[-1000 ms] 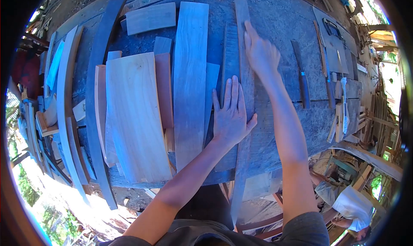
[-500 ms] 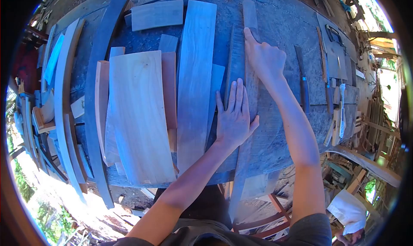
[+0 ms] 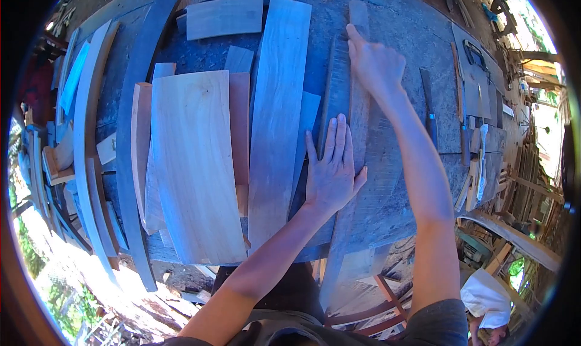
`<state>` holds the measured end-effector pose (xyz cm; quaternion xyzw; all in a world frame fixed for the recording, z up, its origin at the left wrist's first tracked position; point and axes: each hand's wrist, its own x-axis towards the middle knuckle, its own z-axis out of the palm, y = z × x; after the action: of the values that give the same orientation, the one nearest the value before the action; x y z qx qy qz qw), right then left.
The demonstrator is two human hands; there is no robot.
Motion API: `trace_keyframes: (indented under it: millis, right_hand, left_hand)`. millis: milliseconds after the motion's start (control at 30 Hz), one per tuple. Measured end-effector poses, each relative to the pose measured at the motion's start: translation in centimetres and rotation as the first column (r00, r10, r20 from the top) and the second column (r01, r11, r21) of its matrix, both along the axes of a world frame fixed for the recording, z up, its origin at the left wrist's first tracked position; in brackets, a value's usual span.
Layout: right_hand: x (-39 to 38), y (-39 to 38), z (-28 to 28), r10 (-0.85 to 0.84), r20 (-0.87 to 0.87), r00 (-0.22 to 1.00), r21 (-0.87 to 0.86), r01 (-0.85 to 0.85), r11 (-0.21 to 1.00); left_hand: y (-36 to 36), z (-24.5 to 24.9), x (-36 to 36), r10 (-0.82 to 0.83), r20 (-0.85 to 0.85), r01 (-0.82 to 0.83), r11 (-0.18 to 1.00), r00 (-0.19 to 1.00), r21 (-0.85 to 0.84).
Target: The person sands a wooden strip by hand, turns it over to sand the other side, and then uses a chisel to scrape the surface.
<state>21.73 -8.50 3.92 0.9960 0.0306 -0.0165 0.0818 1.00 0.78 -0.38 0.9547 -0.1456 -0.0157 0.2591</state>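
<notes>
A long narrow wooden strip (image 3: 359, 107) runs away from me along the workbench, its near end past the bench edge. My left hand (image 3: 331, 171) lies flat with fingers stretched out, across the strip and a darker board (image 3: 334, 92) beside it. Farther up, my right hand (image 3: 376, 64) rests at the strip's far part. Its index finger reaches onto the strip while the other fingers are curled; anything inside them is hidden. A wide pale plank (image 3: 281, 104) lies to the left of my left hand.
Left of the hands, a broad light board (image 3: 196, 164) lies on other pieces. Long dark beams (image 3: 142, 134) sit beyond it. On the right are a chisel-like tool (image 3: 429, 107) and a handsaw (image 3: 475, 73). A person in a white shirt (image 3: 486, 299) is at the lower right.
My right hand has slid slightly toward the strip's far end, its index finger more bent. My left hand stays flat in place. The view has shifted a little.
</notes>
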Motion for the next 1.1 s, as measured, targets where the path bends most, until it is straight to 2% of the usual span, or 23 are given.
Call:
trace_keyframes:
  millis: [67,133,200,333,400,467,567,633,667,733,867,1000,1100]
  right_hand:
    - [2.8,-0.9,-0.8,0.071,0.109,0.991,0.002,-0.072,0.997]
    - [7.0,-1.5,-1.5,0.025,0.189,0.982,0.029,-0.031,0.999]
    - [10.4,-0.9,0.4,-0.172,-0.038,0.984,0.2,0.176,0.964]
    - [11.7,-3.3,-1.5,-0.119,0.032,0.992,0.289,0.104,0.952]
    - [10.4,-3.8,-2.1,-0.134,0.132,0.982,0.379,0.074,0.922]
    - [5.4,-3.1,-2.3,-0.103,0.267,0.958,0.266,0.03,0.964]
    - [-1.9,-2.0,-1.3,-0.095,0.255,0.962,0.302,0.014,0.953]
    - [-4.4,-1.7,-1.2,-0.189,0.034,0.981,0.342,0.166,0.925]
    - [-4.1,-1.6,-1.5,-0.196,0.027,0.98,0.348,0.174,0.921]
    - [-2.8,-1.9,-2.3,-0.125,0.235,0.964,0.306,0.049,0.951]
    - [-2.7,-2.0,-3.2,-0.145,0.317,0.937,0.368,0.019,0.93]
    - [-13.5,-2.2,-0.6,-0.151,-0.01,0.989,0.368,0.144,0.919]
    - [-15.8,-2.8,-0.4,-0.115,-0.028,0.993,0.337,0.118,0.934]
  left_hand:
    - [-0.1,0.1,-0.4,-0.019,-0.009,0.019,1.0,1.0,0.002]
    - [-0.1,0.1,-0.1,-0.003,0.005,0.003,1.0,1.0,0.021]
    - [0.0,0.2,0.1,-0.005,0.003,0.005,1.0,1.0,0.019]
    - [-0.1,0.0,-0.1,-0.015,0.003,0.015,1.0,1.0,0.015]
    - [-0.2,-0.1,-0.1,-0.009,0.013,0.008,1.0,1.0,0.014]
    - [-0.2,0.0,-0.1,0.001,0.029,-0.001,1.0,1.0,0.003]
    - [-0.2,0.0,0.1,-0.008,0.016,0.008,1.0,1.0,0.023]
    - [-0.1,0.0,0.0,-0.009,0.028,0.008,1.0,1.0,0.015]
    - [-0.1,-0.2,-0.1,-0.016,0.023,0.015,1.0,1.0,0.022]
    - [-0.2,0.1,0.0,-0.011,-0.001,0.011,0.999,1.0,0.032]
    - [0.0,-0.4,-0.1,-0.03,0.028,0.028,0.998,0.999,0.064]
    - [-0.2,-0.5,-0.1,-0.031,0.019,0.03,0.998,0.999,0.047]
    - [0.0,-0.5,0.1,-0.033,0.012,0.032,0.998,0.999,0.062]
